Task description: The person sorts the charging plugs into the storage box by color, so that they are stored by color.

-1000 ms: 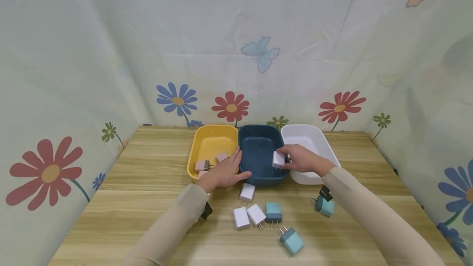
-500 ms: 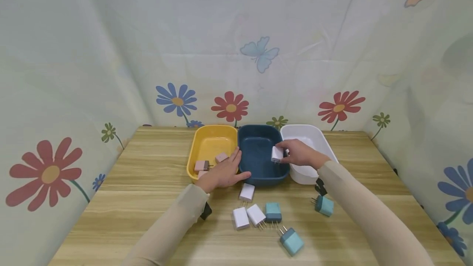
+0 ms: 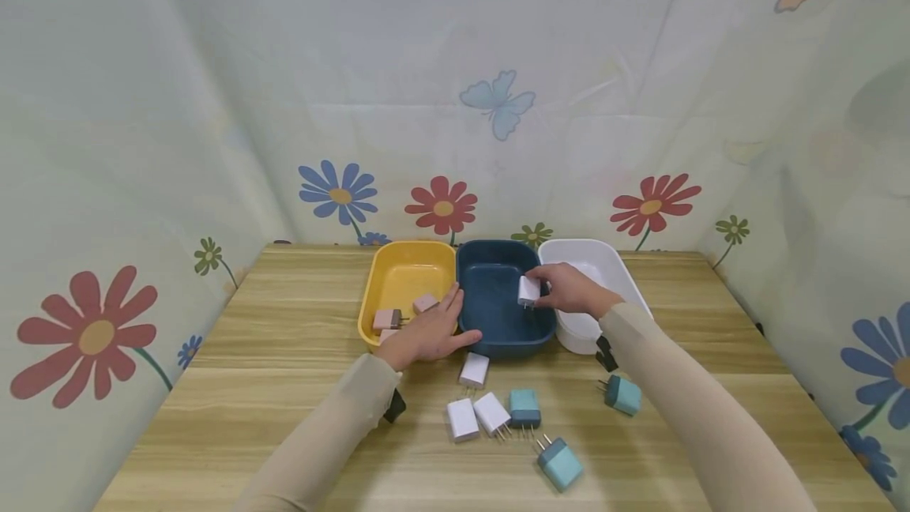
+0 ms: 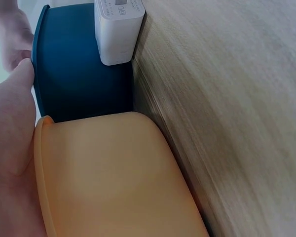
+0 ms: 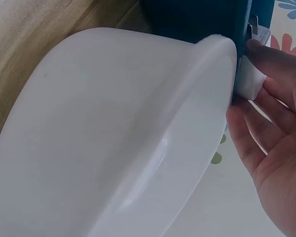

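My right hand (image 3: pixel 574 291) pinches a white plug-in charger (image 3: pixel 528 291) between thumb and fingers, over the right side of the dark blue tray (image 3: pixel 490 318). The charger's prongs point down in the head view; in the right wrist view, metal prongs (image 5: pixel 252 27) show beside the thumb. My left hand (image 3: pixel 430 333) lies with straight fingers across the adjoining rims of the yellow tray (image 3: pixel 405 267) and the blue tray, holding nothing. Pink chargers (image 3: pixel 386 319) lie in the yellow tray, partly hidden by that hand. Another white charger (image 4: pixel 119 37) stands against the blue tray's outer wall in the left wrist view.
At the right of the row stands a white tray (image 3: pixel 586 255), partly under my right forearm. In front of the trays, white chargers (image 3: pixel 463 419) and teal chargers (image 3: pixel 560 464) are scattered on the wooden table (image 3: pixel 235 393). A flower-print curtain (image 3: pixel 398 117) hangs behind.
My right hand has moved slightly left and away from me, further over the blue tray, with the white charger in its grip. The left hand stays put.
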Demonstrator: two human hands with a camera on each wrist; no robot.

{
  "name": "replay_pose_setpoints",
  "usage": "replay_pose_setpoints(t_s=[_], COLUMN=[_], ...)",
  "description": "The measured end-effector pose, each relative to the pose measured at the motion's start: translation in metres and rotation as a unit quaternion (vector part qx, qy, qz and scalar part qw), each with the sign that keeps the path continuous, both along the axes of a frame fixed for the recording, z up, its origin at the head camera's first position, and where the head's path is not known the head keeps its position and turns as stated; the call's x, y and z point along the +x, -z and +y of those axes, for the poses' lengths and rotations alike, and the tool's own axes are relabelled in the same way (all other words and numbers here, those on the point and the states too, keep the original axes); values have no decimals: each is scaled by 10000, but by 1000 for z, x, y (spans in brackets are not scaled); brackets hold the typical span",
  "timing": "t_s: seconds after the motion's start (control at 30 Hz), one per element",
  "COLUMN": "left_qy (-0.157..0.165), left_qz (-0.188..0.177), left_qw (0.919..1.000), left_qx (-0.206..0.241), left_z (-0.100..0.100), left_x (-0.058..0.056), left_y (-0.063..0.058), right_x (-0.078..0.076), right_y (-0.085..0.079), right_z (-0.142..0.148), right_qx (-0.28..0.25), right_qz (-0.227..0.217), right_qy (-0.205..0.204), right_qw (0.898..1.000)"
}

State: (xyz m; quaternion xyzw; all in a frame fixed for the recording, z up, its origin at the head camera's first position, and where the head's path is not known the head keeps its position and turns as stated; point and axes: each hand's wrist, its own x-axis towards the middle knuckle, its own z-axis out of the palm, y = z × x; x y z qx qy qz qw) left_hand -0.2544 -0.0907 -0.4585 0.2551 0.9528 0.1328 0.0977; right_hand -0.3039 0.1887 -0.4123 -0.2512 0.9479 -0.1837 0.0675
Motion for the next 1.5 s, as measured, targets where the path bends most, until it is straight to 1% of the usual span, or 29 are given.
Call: replay_pose_setpoints(t_s=[0.23, 0.37, 0.5, 0.63, 0.73, 0.97, 1.1, 1.2, 1.33, 1.5], left_qy=[-4, 37, 62, 84, 89, 81, 79, 88, 92, 55], left_qz=[-14, -12, -21, -10, 6, 57, 110, 122, 115, 79], left_qw=[10000, 10000, 10000, 9999, 9999, 9999, 9999, 9998, 9998, 9999], left_qx=[33, 64, 75, 90, 71, 96, 104, 126, 133, 117], left_z=[0, 0, 0, 0, 0, 1, 1, 1, 0, -1], left_x=[-1, -1, -1, -2, -2, -2, -2, -1, -1, -1], left_y=[0, 1, 1, 1, 2, 3, 3, 3, 4, 2], right_x=[-3, -5, -7, -8, -6, 10, 18, 26, 40, 60], right_y=[3, 6, 7, 7, 5, -8, -12, -15, -18, -22], right_z=[-5, -7, -8, -8, -7, 2, 8, 12, 13, 10], right_qx=[176, 292, 345, 364, 272, -133, -259, -355, -513, -804], right_qz=[-7, 52, 155, 391, 493, 318, 274, 319, 350, 531], right_qy=[170, 189, 47, -78, -118, -92, -166, -245, -337, -636], right_qw=[9997, 9994, 9993, 9985, 9983, 9994, 9991, 9986, 9975, 9933])
